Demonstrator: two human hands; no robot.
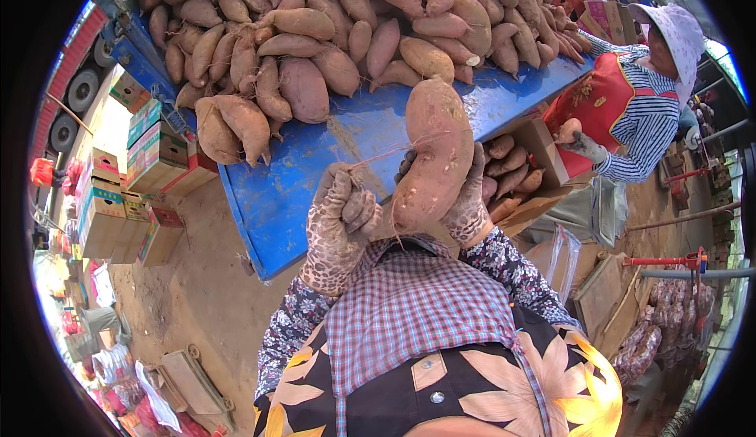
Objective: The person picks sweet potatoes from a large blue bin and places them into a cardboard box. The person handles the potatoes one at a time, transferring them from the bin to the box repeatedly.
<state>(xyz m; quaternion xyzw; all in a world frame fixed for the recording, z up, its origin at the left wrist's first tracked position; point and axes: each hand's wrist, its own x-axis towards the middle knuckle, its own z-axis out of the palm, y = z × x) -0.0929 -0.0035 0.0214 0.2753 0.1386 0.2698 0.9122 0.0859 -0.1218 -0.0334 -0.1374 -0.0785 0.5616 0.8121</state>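
Observation:
A large, curved sweet potato (434,153) is upright before my chest, above the near edge of a blue metal truck bed (277,201). My right hand (469,201), in a soiled patterned glove, holds it from behind and along its right side. My left hand (342,218), gloved alike, is closed just left of it, pinching thin root strands that stretch to the sweet potato's skin. A big heap of sweet potatoes (295,41) lies on the bed beyond my hands. To the right of my right hand, an open cardboard box (546,153) holds several sweet potatoes.
At the right, a co-worker (635,100) in a red apron and sun hat holds a sweet potato (568,131) in a gloved hand. Stacked cartons (156,153) stand left of the truck bed. A wooden wheeled dolly (195,384) lies on the ground at lower left.

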